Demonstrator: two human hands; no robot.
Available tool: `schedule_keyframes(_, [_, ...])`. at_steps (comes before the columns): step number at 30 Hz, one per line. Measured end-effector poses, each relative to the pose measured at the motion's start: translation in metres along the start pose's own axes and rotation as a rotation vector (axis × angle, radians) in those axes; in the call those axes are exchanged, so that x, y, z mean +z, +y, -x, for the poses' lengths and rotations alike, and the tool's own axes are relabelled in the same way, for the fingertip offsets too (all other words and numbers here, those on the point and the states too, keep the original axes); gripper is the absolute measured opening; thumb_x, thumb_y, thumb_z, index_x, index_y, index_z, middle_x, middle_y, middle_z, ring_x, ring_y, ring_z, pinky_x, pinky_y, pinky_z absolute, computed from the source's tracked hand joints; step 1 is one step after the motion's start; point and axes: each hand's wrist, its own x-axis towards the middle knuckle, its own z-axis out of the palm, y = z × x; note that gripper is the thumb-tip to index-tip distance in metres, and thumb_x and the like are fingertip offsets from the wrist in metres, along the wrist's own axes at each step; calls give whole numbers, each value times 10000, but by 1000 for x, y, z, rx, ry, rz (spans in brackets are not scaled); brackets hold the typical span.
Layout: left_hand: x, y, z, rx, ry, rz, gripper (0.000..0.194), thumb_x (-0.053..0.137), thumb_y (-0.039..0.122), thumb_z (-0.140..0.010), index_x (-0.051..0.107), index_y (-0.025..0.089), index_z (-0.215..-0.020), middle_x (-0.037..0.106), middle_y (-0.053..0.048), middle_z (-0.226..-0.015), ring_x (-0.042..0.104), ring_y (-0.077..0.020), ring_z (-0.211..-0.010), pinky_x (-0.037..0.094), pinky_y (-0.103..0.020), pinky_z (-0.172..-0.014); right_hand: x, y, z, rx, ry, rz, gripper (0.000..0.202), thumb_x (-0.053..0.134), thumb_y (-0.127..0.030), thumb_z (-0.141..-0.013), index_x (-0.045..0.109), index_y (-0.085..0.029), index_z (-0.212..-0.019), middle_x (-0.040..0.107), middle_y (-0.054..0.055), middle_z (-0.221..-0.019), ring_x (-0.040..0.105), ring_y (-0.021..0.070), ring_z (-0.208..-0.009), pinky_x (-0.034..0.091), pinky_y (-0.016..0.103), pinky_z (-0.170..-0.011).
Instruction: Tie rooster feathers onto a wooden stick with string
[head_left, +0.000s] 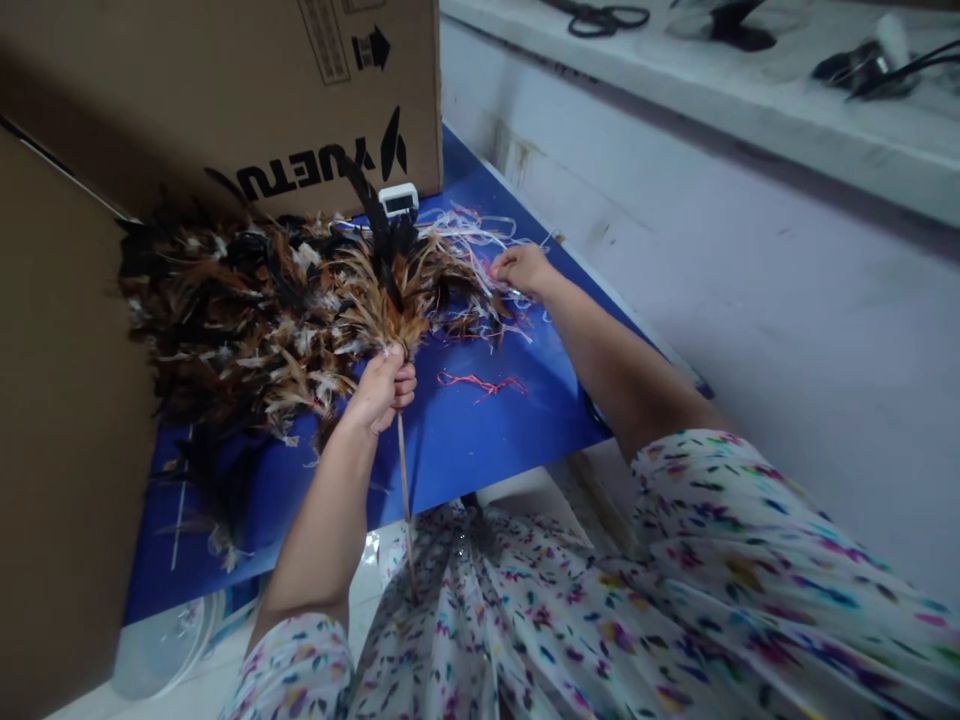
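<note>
My left hand is closed around the thin wooden stick of a feather duster. Brown and black feathers fan out above the fist, and the stick's lower end reaches down to my patterned clothing. At the right of the table, my right hand has its fingers pinched together at a tangle of white and pink strings. Whether a strand is between those fingertips is too small to make out. A red string lies on the blue tabletop between my forearms.
A large heap of brown feathers covers the left of the table. Behind it stands a cardboard box, with a small white device before it. Black scissors lie on the ledge at right. Dark feathers lie near the front-left edge.
</note>
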Motion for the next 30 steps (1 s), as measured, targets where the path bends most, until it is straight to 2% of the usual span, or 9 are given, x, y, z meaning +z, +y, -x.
schedule_keyframes(2, [1, 0, 0, 3, 0, 2, 531, 718, 510, -810, 292, 204, -728, 291, 104, -584, 184, 6, -404, 85, -126, -391, -8, -3, 6, 74, 46, -191, 182, 639, -25, -810, 593, -146, -682, 603, -3, -587, 518, 76, -513, 444, 218, -584])
schedule_keyframes(5, [1, 1, 1, 10, 0, -7, 539, 720, 522, -803, 289, 206, -728, 300, 105, -577, 181, 6, -401, 95, -125, -385, -20, -10, 20, 83, 52, -288, 204, 624, -20, -830, 577, -160, -689, 648, 8, -630, 536, 78, -508, 406, 205, -507])
schedule_keyframes(8, [0, 0, 0, 18, -7, -18, 532, 715, 516, -808, 287, 210, -731, 310, 106, -569, 187, 3, -396, 103, -125, -380, -29, -15, 33, 79, 45, -359, 201, 600, -1, -839, 578, -160, -718, 664, 19, -642, 585, 89, -539, 401, 201, -490])
schedule_keyframes(13, [-2, -2, -2, 38, -34, -34, 538, 713, 512, -808, 271, 216, -727, 300, 109, -560, 185, -1, -388, 99, -128, -374, -43, -20, 49, 29, 51, -408, 188, 639, 17, -790, 608, -165, -756, 670, 21, -667, 637, 118, -595, 481, 232, -538])
schedule_keyframes(19, [-3, -2, -2, 40, -44, -41, 538, 728, 518, -791, 288, 213, -730, 306, 108, -568, 181, 1, -395, 105, -122, -371, -52, -32, 59, -34, 95, -322, 190, 644, 6, -798, 649, -180, -760, 683, 25, -743, 620, 119, -627, 532, 281, -645])
schedule_keyframes(24, [-2, -1, -1, 32, -38, -47, 532, 717, 505, -805, 275, 217, -732, 307, 108, -566, 190, -1, -389, 101, -125, -368, -47, -37, 70, -75, -32, -241, 193, 685, 17, -750, 661, -172, -720, 652, 4, -643, 568, 96, -557, 491, 265, -606])
schedule_keyframes(27, [-2, -2, -1, 46, -50, -54, 524, 714, 509, -806, 286, 215, -736, 306, 108, -568, 188, 0, -388, 106, -124, -369, -43, -28, 67, -106, -111, -91, 158, 718, -15, -724, 699, -170, -747, 657, -1, -640, 568, 105, -565, 488, 268, -613])
schedule_keyframes(30, [-2, -2, -1, 49, -54, -52, 538, 728, 520, -790, 290, 213, -736, 313, 108, -572, 190, 2, -392, 113, -122, -369, -37, -16, 59, -172, -64, 159, 176, 675, -3, -722, 723, -170, -755, 680, 7, -687, 617, 137, -660, 504, 278, -697])
